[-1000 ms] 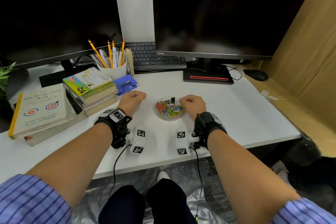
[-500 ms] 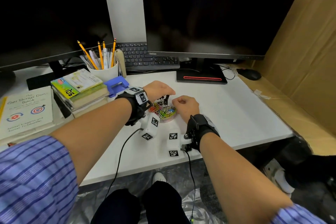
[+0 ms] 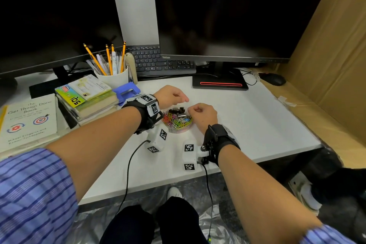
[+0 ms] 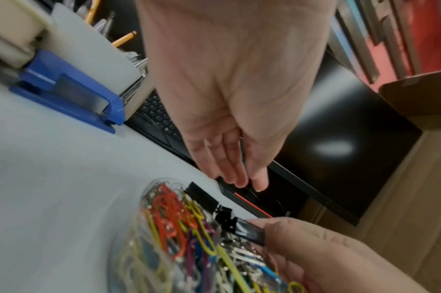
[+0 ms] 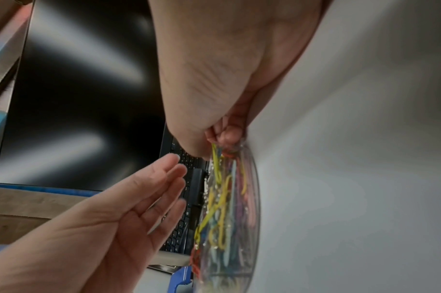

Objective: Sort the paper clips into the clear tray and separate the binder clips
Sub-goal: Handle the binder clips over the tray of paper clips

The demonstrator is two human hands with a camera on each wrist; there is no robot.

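A clear round tray (image 3: 178,131) stands mid-desk, full of coloured paper clips (image 3: 178,123), with black binder clips (image 3: 178,111) at its far side. My left hand (image 3: 179,98) hovers over the tray's far edge with straight fingers and holds nothing; the left wrist view shows this hand (image 4: 247,182) above the tray (image 4: 129,234). My right hand (image 3: 195,110) is curled at the tray's right rim. In the right wrist view its fingertips (image 5: 227,135) press the rim (image 5: 256,198), thumb over the inside. A binder clip (image 4: 223,215) lies by that thumb.
A blue hole punch (image 3: 126,90), a white pencil cup (image 3: 112,80) and stacked books (image 3: 87,99) sit left of the tray. Keyboard (image 3: 158,63) and monitor base (image 3: 219,84) lie behind. A mouse (image 3: 273,79) and cardboard wall (image 3: 326,65) are right.
My left hand left its spot left of the tray, swung over the tray's far side and uncurled its fingers. The right hand stayed at the tray's right rim.
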